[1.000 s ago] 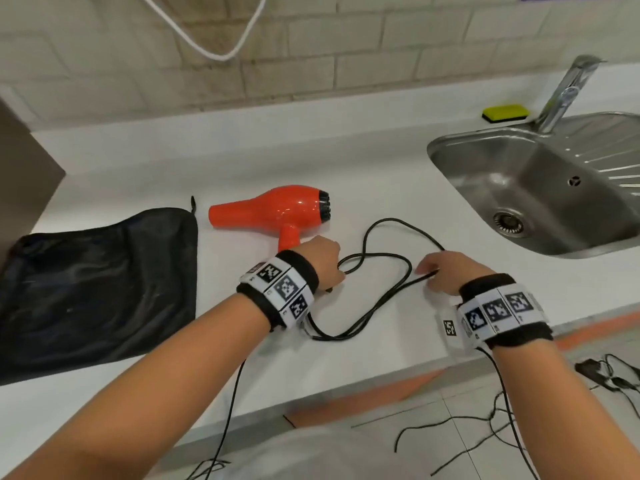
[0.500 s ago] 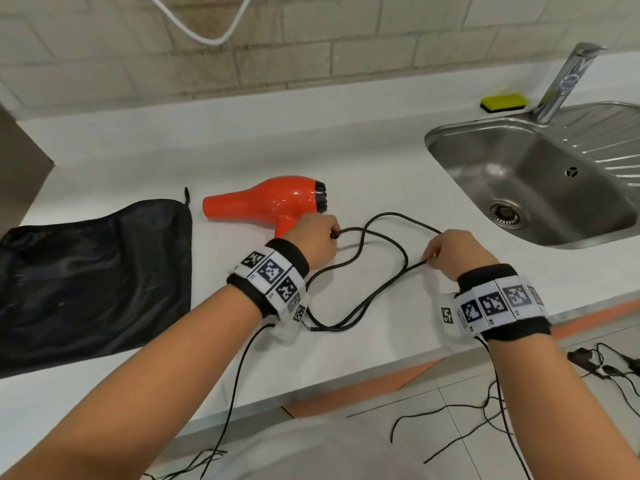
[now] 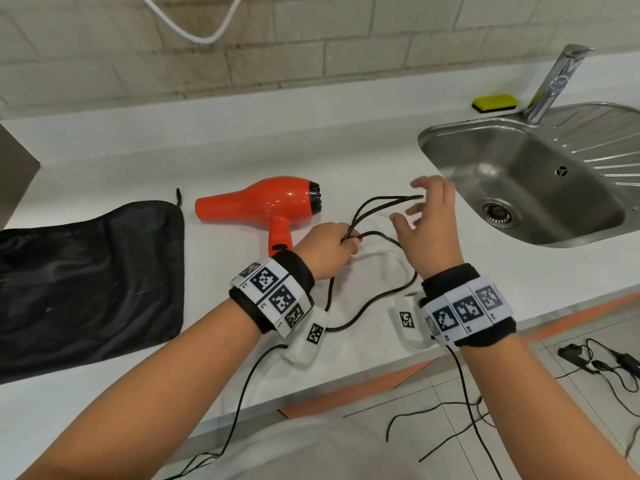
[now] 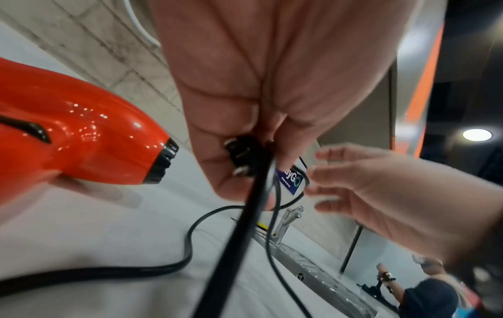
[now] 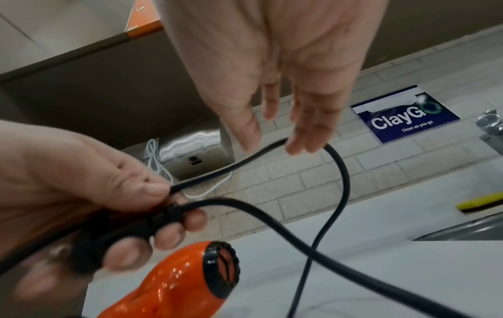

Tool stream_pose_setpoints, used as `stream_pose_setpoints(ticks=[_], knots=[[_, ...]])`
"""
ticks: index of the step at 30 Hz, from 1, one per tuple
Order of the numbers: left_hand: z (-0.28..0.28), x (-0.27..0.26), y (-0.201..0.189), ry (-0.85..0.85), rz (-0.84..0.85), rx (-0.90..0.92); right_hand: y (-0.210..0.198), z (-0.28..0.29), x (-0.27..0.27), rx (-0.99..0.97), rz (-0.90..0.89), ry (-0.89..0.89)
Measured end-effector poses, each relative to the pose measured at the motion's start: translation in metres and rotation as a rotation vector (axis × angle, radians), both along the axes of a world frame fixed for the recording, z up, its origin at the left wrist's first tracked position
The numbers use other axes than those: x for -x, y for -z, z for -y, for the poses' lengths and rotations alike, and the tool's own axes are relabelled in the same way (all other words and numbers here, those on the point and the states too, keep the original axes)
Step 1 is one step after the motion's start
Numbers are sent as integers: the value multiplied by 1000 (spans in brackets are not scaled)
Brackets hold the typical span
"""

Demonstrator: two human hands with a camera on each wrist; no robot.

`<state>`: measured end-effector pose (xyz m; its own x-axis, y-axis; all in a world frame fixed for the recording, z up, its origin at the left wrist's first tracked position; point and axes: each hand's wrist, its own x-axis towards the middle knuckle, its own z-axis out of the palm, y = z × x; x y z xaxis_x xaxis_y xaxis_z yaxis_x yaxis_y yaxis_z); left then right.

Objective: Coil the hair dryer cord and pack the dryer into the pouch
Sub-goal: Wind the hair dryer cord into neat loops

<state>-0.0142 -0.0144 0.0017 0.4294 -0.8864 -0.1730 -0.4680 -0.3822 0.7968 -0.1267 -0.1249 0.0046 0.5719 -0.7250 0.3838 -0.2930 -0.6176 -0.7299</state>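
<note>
While left hand (image 3: 325, 249) grips cord (image 3: 374, 207), right hand (image 3: 429, 223) spreads.

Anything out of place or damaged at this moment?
Nothing damaged. The left hand grips the cord and plug; the rest trails loose over the counter, uncoiled. The dryer lies outside the flat pouch.

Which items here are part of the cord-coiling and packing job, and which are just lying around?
In the job:
hair dryer
cord, gathered in the left hand, looped over the open right hand
pouch

Lying about:
sponge
faucet
sink
white cable on the wall
</note>
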Motion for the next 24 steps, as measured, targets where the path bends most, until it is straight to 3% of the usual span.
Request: stream_pose_setpoints(ticks=[2,5,7,14,15,19,24], knots=[[-2,-3,3,-29,-136,26,9,1,7,-57,-162,6],[-3,-3,2,-42,-295,77,20,5,12,-156,-585,-97],[-3,-3,0,-65,-416,119,21,5,13,-218,-683,-147],[-3,-9,-4,-211,-670,228,26,15,13,-363,-571,-9],[-2,-12,-4,-231,-647,220,24,17,15,-343,-535,7],[1,-30,4,-205,-291,-10,12,23,30,-296,-374,105],[6,-38,9,-227,-205,-111,-6,28,49,-391,-266,172]])
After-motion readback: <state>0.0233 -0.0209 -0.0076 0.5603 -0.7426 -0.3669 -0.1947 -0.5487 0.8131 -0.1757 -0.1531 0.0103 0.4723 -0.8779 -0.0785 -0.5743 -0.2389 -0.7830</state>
